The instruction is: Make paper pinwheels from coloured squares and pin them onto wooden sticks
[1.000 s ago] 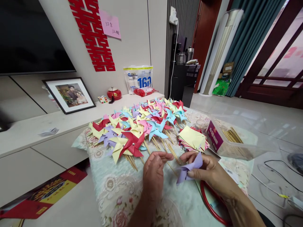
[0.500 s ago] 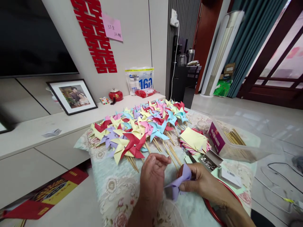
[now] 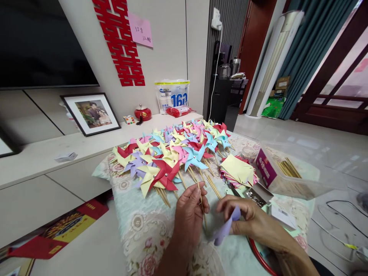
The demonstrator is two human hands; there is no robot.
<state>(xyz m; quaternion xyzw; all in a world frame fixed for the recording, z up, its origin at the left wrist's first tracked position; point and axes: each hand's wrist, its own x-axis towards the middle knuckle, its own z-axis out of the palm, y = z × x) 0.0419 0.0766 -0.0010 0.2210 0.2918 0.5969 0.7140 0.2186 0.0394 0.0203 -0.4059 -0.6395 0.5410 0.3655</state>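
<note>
While my left hand (image 3: 187, 209) clamps a thin stick (image 3: 204, 215), my right hand (image 3: 250, 216) pinches the purple pinwheel (image 3: 226, 230); I should press lightly.

A teal curtain (image 3: 309, 46) hangs beside dark-framed glass (image 3: 339, 74); the tiled floor (image 3: 335, 151) gleams.

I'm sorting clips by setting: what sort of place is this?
Probably a living room in a home: a big screen is above a low cabinet bearing a framed photo.
</note>
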